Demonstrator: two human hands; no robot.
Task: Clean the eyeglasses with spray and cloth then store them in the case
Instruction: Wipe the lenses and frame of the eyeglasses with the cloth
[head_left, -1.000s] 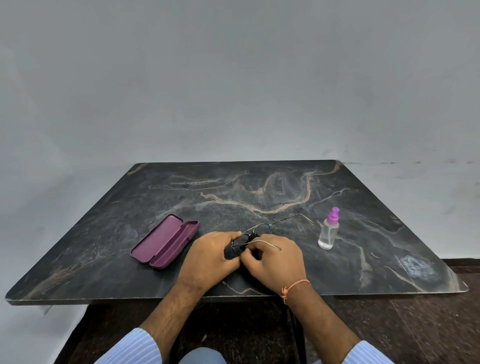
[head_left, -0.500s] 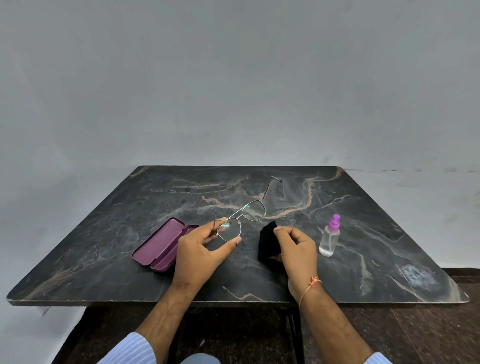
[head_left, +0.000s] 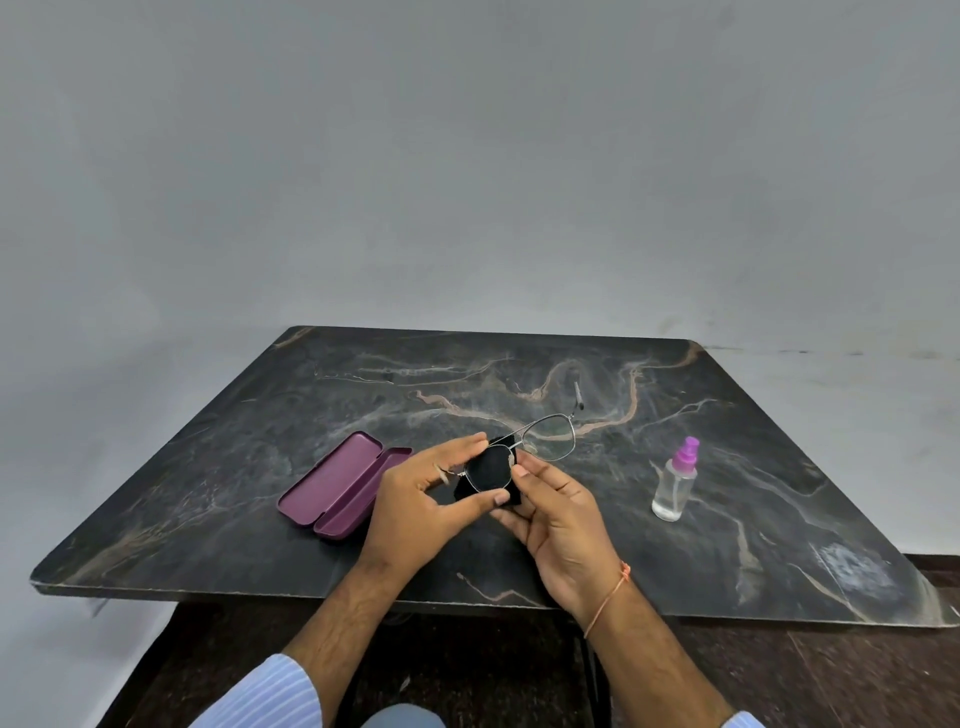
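Thin metal-framed eyeglasses are held above the table's near middle, temples unfolded and pointing away. My left hand pinches the frame's left lens rim between thumb and fingers. My right hand holds a black cloth against that left lens from behind, so the lens looks black. The right lens sticks out free past my fingers. An open purple glasses case lies flat to the left of my hands. A small clear spray bottle with a pink top stands upright to the right.
The dark marble table stands against a plain grey wall. Its front edge runs just under my wrists, with dark floor below. The case and the bottle are each about a hand's width from my hands.
One second ago both hands were low together on the glasses; then the left hand lifted them away from the cloth. Now the right hand has brought the cloth back onto the left lens.
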